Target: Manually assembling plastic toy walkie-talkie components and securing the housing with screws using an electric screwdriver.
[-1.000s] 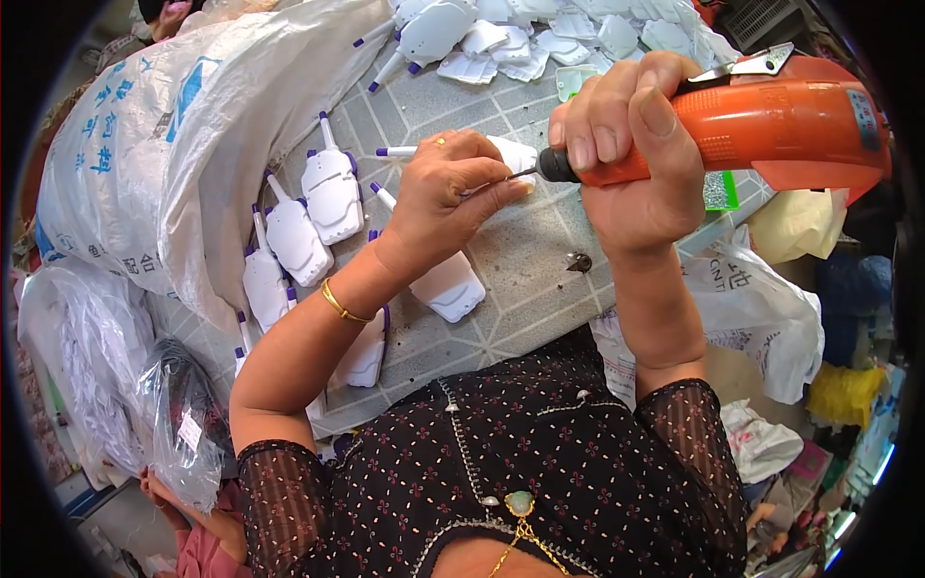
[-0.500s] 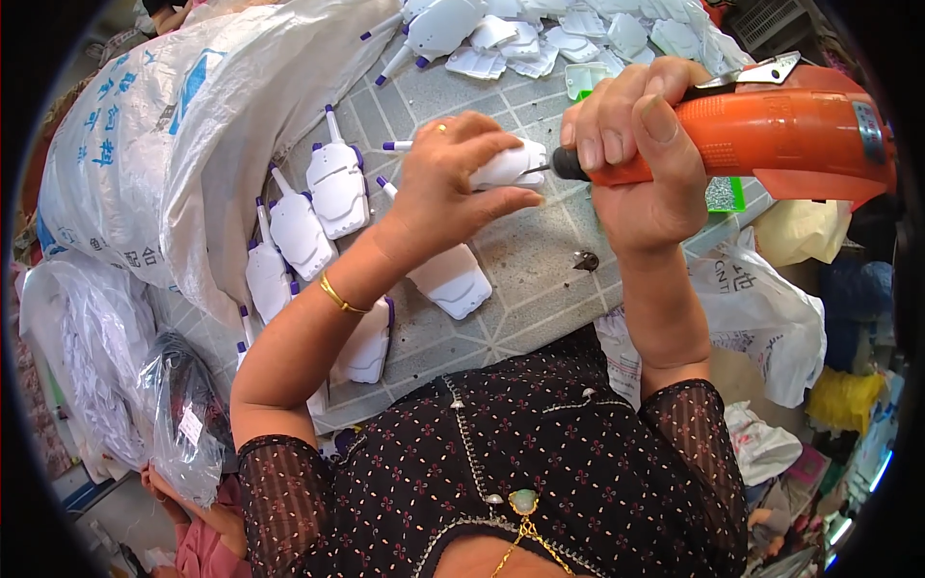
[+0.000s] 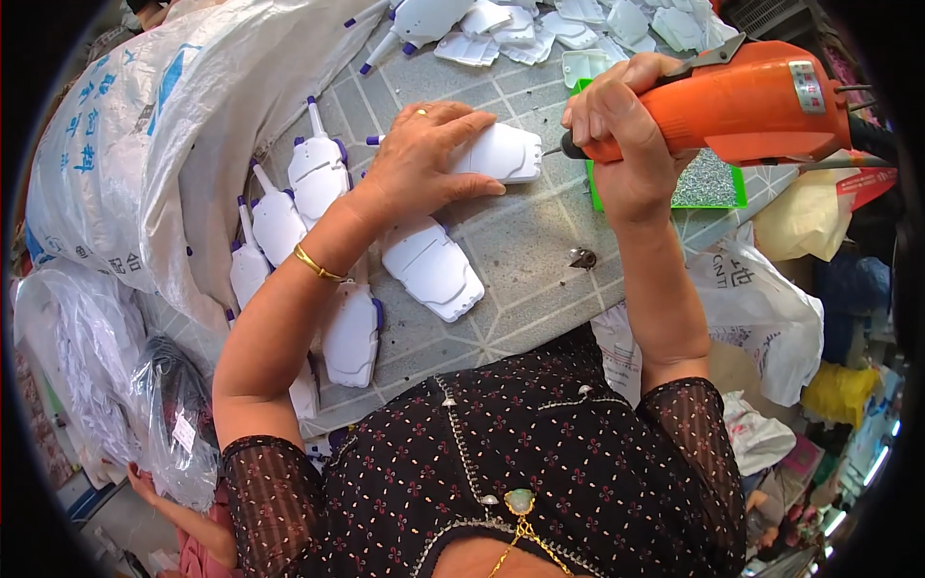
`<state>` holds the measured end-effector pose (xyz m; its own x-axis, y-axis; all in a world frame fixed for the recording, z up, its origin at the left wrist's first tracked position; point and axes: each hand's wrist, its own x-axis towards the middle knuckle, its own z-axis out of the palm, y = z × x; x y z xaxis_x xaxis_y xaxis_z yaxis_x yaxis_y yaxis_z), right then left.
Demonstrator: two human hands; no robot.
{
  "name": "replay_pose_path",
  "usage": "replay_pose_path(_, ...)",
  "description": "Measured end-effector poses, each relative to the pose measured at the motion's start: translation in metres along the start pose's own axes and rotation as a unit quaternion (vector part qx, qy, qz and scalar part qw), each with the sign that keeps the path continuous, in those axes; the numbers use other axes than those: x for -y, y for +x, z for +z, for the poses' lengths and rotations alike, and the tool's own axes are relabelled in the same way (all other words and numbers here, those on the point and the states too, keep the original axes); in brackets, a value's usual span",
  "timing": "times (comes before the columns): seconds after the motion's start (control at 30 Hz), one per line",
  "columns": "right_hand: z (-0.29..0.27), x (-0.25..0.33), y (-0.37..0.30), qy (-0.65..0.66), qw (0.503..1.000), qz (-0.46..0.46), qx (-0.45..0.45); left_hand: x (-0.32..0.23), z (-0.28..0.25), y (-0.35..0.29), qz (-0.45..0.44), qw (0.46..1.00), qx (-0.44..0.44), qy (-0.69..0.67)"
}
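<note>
My left hand (image 3: 424,154) is closed around a white plastic casing (image 3: 508,152) with a purple-tipped stick at its far-left end, thumb on the near side and fingers over the top. In my right hand (image 3: 631,144) is an orange electric screwdriver (image 3: 742,104), held level with its black nose to the left. Its thin bit points at the casing's notched right end; whether the two touch I cannot tell. Just below my left hand lies a similar white casing (image 3: 432,270), and another casing (image 3: 350,337) lies by my forearm.
A green tray (image 3: 740,187) of small metal screws stands beyond my right wrist. Several more casings (image 3: 318,178) lie left, against a large white woven sack (image 3: 116,164). Loose white shells (image 3: 568,29) are piled at the far side. A small dark object (image 3: 583,258) lies mid-table.
The bit has drawn back from over the casing to its right end. My left hand and the casing have shifted slightly left, showing more of the casing. The screw tray is less covered.
</note>
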<state>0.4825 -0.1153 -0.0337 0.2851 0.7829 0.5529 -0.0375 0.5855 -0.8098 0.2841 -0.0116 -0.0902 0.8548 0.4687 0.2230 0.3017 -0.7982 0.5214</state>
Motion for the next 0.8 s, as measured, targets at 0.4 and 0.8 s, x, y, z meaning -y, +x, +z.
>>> replay_pose_path(0.4,0.001,-0.013,-0.002,-0.027,1.0,-0.009,0.003,0.006,0.006,-0.001,0.004,1.0,-0.013,-0.005)
replay_pose_path(0.8,-0.003,-0.02,-0.003,-0.027,0.999,0.028,-0.011,0.003,0.009,0.0,0.018,0.999,-0.027,0.011)
